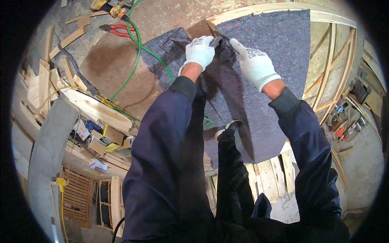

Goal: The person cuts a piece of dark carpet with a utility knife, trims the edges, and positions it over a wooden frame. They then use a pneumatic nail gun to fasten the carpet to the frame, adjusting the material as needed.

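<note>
A sheet of grey felt lies over a wooden frame, with a cut or folded edge near my hands. My left hand, in a white glove, is closed on the felt's dark edge. Close by on the right, my right hand, also gloved, grips a thin, dark, blade-like tool, its tip pointing toward the left hand. The glove hides most of its handle. Brown board shows just beyond my left hand.
Red-handled pliers and a yellow power tool lie at the far left. A green hose loops beside my left arm. Wood offcuts litter the left floor; small boxes stand lower left. Slats lie near my feet.
</note>
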A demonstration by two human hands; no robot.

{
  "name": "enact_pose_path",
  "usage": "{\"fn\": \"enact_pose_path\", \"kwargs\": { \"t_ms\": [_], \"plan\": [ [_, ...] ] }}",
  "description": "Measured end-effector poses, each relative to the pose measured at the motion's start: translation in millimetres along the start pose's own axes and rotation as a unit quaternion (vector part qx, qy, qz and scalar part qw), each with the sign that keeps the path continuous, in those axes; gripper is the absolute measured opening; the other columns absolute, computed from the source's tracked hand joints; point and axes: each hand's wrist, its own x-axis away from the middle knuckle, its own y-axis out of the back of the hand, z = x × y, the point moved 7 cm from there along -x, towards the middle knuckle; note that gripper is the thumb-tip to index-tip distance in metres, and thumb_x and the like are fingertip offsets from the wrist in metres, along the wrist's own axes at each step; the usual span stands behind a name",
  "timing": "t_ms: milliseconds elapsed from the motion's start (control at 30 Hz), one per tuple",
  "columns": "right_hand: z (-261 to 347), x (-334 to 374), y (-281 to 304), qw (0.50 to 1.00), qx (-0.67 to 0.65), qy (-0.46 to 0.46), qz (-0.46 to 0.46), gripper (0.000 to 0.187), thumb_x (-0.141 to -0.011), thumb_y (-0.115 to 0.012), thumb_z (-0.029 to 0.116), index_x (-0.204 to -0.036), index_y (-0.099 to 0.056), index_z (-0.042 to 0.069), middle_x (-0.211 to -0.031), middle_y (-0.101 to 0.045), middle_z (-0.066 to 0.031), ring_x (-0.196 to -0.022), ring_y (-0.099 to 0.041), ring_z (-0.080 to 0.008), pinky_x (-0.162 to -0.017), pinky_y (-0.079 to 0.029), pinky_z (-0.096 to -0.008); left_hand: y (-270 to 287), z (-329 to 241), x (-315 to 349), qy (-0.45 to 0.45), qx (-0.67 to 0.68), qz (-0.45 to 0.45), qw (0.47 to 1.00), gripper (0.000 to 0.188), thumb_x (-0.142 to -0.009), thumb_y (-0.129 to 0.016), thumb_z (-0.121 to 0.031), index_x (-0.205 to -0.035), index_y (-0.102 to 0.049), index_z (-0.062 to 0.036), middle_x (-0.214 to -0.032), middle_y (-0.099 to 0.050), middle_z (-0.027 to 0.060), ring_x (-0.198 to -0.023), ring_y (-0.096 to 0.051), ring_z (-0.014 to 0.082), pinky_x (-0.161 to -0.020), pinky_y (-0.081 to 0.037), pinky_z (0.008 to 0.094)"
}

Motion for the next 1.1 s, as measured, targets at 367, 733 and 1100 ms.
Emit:
{"fn": "enact_pose_path", "kwargs": {
  "t_ms": [367, 733, 1100],
  "plan": [
    [-1.1, 23.4, 0.0, 0.994, -0.097, -0.024, -0.036, 0.054, -0.092, -0.056, 0.009, -0.145, -0.05, 0.016, -0.111, -0.07, -0.0197, -0.098, -0.068, -0.0379, -0.086, -0.054, -0.0465, -4.5, -2.2, 8.2, -0.043, -0.039, -0.067, 0.996, 0.035, -0.086, -0.06, -0.022, -0.119, -0.067, -0.0172, -0.117, -0.068, 0.0051, -0.112, -0.063, 0.0295, -0.094, -0.047, 0.0476],
    [-10.2, 38.4, 5.4, 0.99, -0.13, -0.049, 0.005, 0.057, -0.092, -0.056, 0.007, -0.148, -0.048, 0.02, -0.123, -0.067, -0.0187, -0.106, -0.066, -0.0377, -0.091, -0.053, -0.0455, -7.9, -17.6, 29.8, -0.067, -0.107, -0.131, 0.983, 0.031, -0.086, -0.062, -0.02, -0.116, -0.067, -0.0129, -0.107, -0.068, 0.0065, -0.103, -0.064, 0.0293, -0.084, -0.049, 0.0466],
    [-5.9, 9.3, -7.5, 1.0, 0.008, 0.008, 0.0, 0.049, -0.092, -0.051, 0.007, -0.14, -0.054, 0.015, -0.1, -0.072, -0.0177, -0.087, -0.07, -0.0367, -0.077, -0.056, -0.0463, -10.4, -12.4, 28.3, -0.05, -0.118, -0.103, 0.986, 0.034, -0.085, -0.062, -0.018, -0.118, -0.066, -0.0129, -0.109, -0.068, 0.0065, -0.104, -0.064, 0.0287, -0.085, -0.049, 0.0465]
  ]
}}
